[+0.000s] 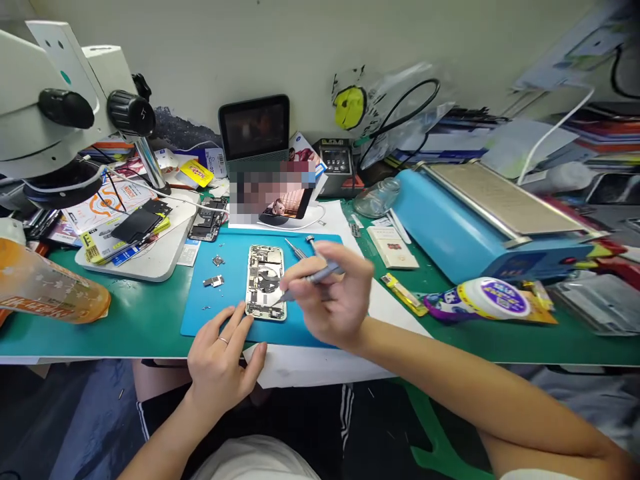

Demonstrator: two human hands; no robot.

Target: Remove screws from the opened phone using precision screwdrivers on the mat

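Note:
An opened phone body [267, 280], its inner parts bare, lies on the blue work mat [200, 319]. My left hand [223, 353] rests at the phone's lower left corner with fingers stretched out, fingertips at its edge. In my right hand [337, 293] is a slim grey screwdriver [320, 275], gripped like a pen. Its tip points down at the lower part of the phone; whether it touches is unclear. Another screwdriver [295, 249] lies beyond, partly behind my right fingers. Small loose phone parts [214, 281] are left of the phone.
At the left stand a microscope [65, 120] and an orange-patterned cup [50, 287]. A propped screen [255, 130] is at the back. On the right sit a blue machine [450, 227] and a white-lidded container [493, 299]. Another opened phone [207, 220] lies behind the mat.

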